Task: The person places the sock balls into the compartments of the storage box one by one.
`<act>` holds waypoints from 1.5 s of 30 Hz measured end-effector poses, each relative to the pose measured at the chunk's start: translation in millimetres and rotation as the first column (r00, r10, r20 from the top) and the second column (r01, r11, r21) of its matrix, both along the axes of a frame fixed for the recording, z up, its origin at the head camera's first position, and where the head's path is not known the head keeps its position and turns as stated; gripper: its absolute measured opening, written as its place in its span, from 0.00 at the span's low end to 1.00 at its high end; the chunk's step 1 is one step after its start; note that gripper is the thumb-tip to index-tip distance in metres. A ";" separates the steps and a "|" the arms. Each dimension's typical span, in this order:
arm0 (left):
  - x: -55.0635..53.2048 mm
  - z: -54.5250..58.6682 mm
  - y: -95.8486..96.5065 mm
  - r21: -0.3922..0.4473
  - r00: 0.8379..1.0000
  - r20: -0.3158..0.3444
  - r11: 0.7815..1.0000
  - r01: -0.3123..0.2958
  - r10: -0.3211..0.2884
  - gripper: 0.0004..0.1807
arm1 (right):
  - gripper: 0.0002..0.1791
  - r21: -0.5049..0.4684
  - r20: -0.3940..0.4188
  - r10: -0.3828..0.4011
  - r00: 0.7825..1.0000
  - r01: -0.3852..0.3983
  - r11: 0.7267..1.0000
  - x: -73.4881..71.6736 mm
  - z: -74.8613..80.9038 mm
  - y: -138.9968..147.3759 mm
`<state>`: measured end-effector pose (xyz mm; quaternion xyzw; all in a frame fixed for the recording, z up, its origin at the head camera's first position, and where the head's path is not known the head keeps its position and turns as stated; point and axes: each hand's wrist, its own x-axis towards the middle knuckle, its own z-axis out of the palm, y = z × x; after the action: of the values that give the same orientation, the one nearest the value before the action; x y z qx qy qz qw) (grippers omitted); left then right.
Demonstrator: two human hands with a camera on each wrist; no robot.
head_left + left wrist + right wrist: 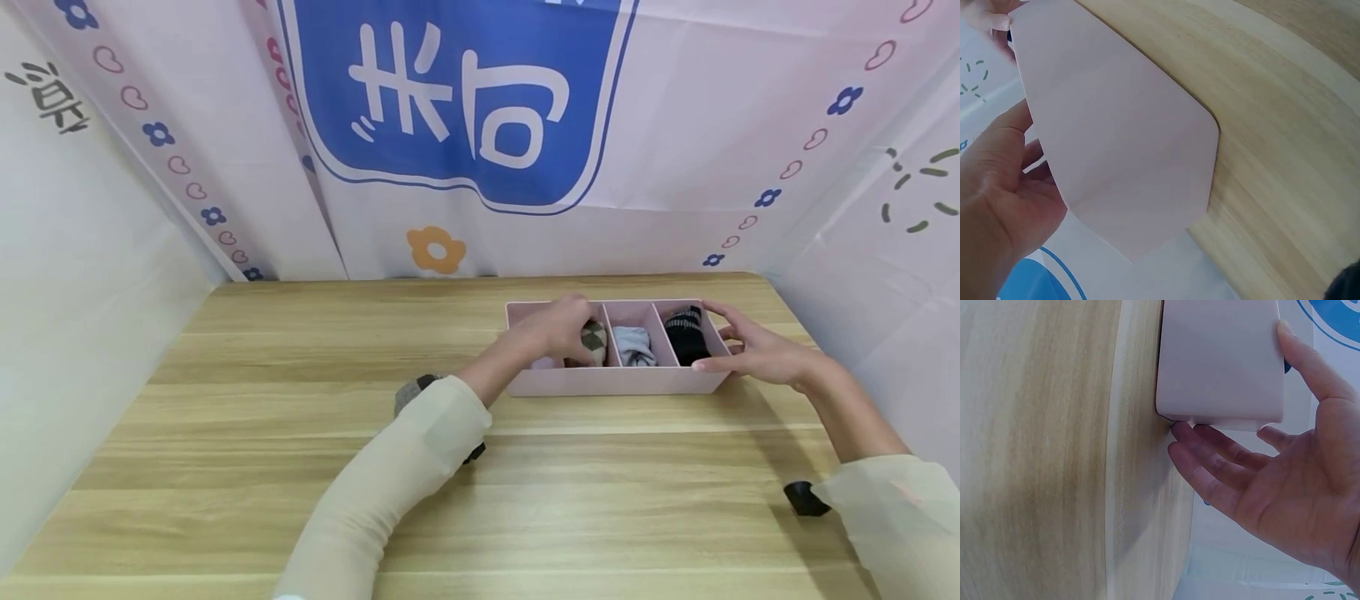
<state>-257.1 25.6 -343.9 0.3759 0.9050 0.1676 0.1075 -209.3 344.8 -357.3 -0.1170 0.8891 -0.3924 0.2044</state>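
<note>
A pale pink divided box sits near the back right of the table. My left hand reaches into it from the left and holds a rolled argyle sock in brown and cream; its fingertips are partly hidden. To the right, a light grey-blue rolled sock fills another compartment. A black rolled sock with grey stripes lies in the rightmost one. My right hand holds the box's right end, thumb at the front corner, index finger at the back corner. In the right wrist view, the other fingers touch the end wall.
A grey and black rolled item, apparently a sock, lies on the wooden table, partly covered by my left sleeve. Printed white cloth hangs behind the table and at both sides. A small black device shows beside the right sleeve.
</note>
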 end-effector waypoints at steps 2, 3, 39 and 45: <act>-1.6 -1.6 -2.5 0.031 1.000 0.008 0.999 0.026 -0.026 0.21 | 0.57 0.004 0.001 -0.001 1.000 0.001 1.000 0.0 -0.3 0.1; -2.1 -2.0 -4.1 0.053 0.999 0.016 0.998 0.039 -0.040 0.22 | 0.57 0.006 0.001 -0.001 1.000 0.001 1.000 -0.1 -0.4 0.2; 37.3 17.0 -131.3 0.287 0.999 0.021 0.957 -0.039 0.035 0.26 | 0.57 -0.033 0.002 0.002 1.000 -0.002 0.999 0.1 -3.0 0.3; 51.5 18.5 -157.4 0.290 0.995 0.026 0.952 -0.102 0.099 0.24 | 0.56 -0.025 0.001 0.001 1.000 -0.001 1.000 0.0 -2.6 0.6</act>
<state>-205.7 -131.7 -325.4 0.3402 0.8879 0.3062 0.0472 -209.4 345.4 -359.9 -0.1200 0.8840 -0.4034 0.2035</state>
